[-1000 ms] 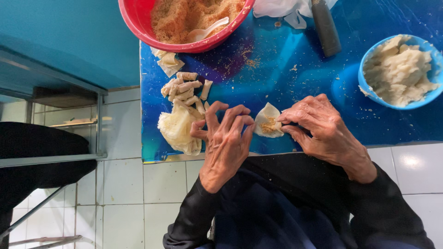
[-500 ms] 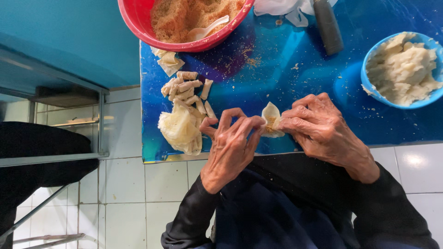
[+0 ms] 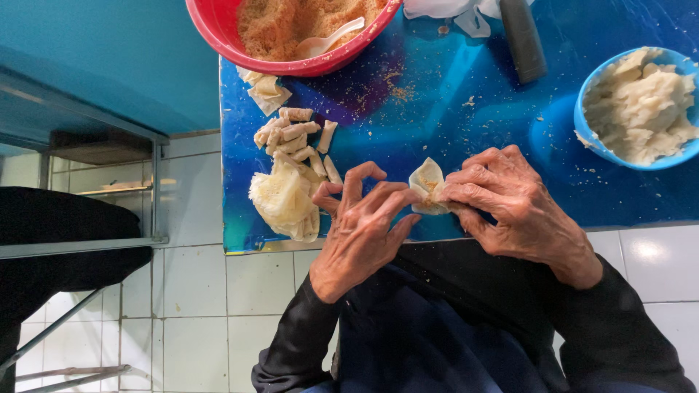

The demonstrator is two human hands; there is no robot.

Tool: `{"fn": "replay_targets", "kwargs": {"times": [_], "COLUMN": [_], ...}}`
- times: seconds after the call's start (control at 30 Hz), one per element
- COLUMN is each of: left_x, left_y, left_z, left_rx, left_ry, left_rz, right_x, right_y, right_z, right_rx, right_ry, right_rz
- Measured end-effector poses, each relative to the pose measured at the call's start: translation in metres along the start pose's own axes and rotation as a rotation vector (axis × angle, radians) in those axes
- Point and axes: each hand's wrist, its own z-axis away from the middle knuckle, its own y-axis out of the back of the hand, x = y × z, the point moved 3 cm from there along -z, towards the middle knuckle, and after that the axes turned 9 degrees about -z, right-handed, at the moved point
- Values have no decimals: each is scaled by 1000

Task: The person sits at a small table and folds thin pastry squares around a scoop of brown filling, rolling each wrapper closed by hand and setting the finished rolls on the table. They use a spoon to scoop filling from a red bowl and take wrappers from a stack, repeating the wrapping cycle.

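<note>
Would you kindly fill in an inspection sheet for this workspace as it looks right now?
Surface: glossy blue tabletop, crumbs scattered near the bowl.
Job's things: pale folded dough wrapper with brown filling showing; stack of pale wrappers; small rolled pieces.
Clutter: red plastic bowl of brown crumbly filling with a white spoon; blue bowl of pale dough; dark handle; white cloth.
Grippers: right hand pinches the wrapper; left hand touches its edge.
Cables: nothing seen.
Surroundings: white tiled floor, metal frame.
</note>
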Motion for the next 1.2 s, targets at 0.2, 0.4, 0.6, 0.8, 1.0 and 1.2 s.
{"fn": "replay_targets", "kwargs": {"times": [0.2, 0.4, 0.6, 0.8, 1.0, 1.2], "left_x": [2, 3, 4, 6, 4, 5], "left_y": [-2, -1, 0, 0, 2, 1], "left_z": [2, 1, -4, -9, -11, -20], "left_rx": [78, 33, 66, 30, 30, 41], "left_ry": [-69, -82, -65, -58, -41, -15], "left_rz": [-157, -250, -148, -91, -60, -1], "right_x": [-2, -1, -2, -1, 5, 11], "right_y": [0, -3, -3, -4, -5, -5], "right_z": [-1, -2, -2, 0, 0, -2], "right_rx": [-24, -24, -12, 23, 10, 22], "right_ry": [9, 28, 50, 13, 3, -55], "right_rz": [-15, 47, 55, 66, 31, 5]}}
